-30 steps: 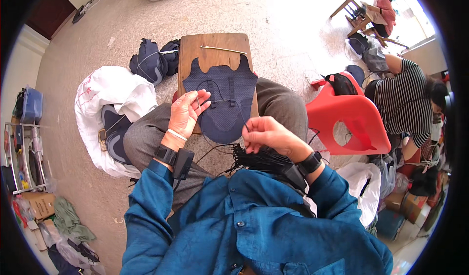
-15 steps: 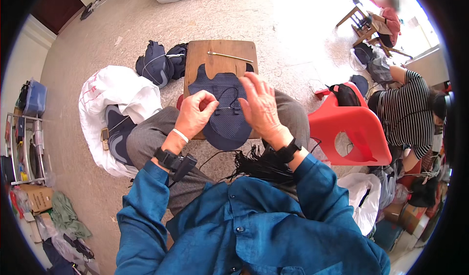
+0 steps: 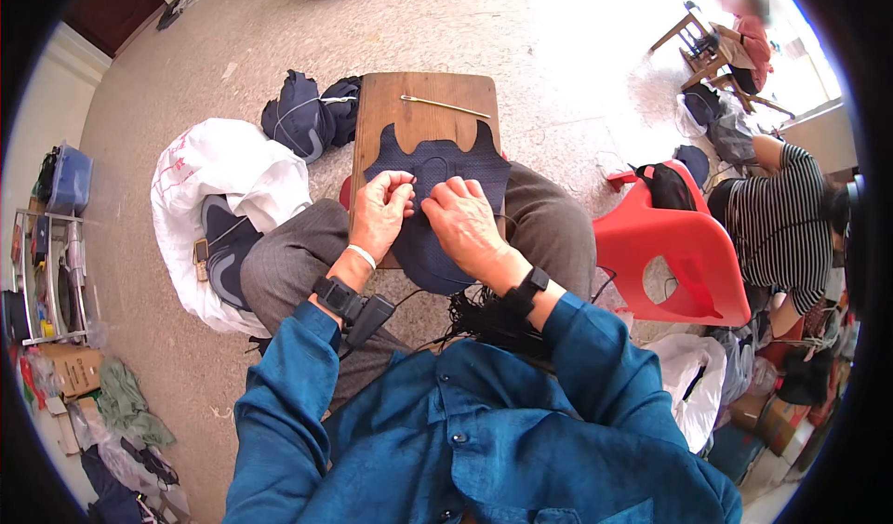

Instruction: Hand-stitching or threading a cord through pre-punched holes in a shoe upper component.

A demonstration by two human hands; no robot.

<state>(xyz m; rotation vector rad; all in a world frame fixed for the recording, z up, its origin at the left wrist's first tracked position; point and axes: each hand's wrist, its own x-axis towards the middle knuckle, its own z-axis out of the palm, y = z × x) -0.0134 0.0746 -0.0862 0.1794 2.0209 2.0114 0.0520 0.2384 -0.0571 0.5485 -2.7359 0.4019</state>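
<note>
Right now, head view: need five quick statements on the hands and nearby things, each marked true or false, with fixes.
1. The left hand and right hand are both at the dark blue fabric piece. True.
2. The white band is on the right wrist. False: it is on the left.
3. A slim metal tool lies on the wooden bench. True.
4. The red chair stands on the person's left. False: on the right.
5. The right hand is spread flat. False: its fingers are bent.

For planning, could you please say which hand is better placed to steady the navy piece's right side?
The right hand, probably: it lies over that side of the navy piece, unlike the left hand.
</note>
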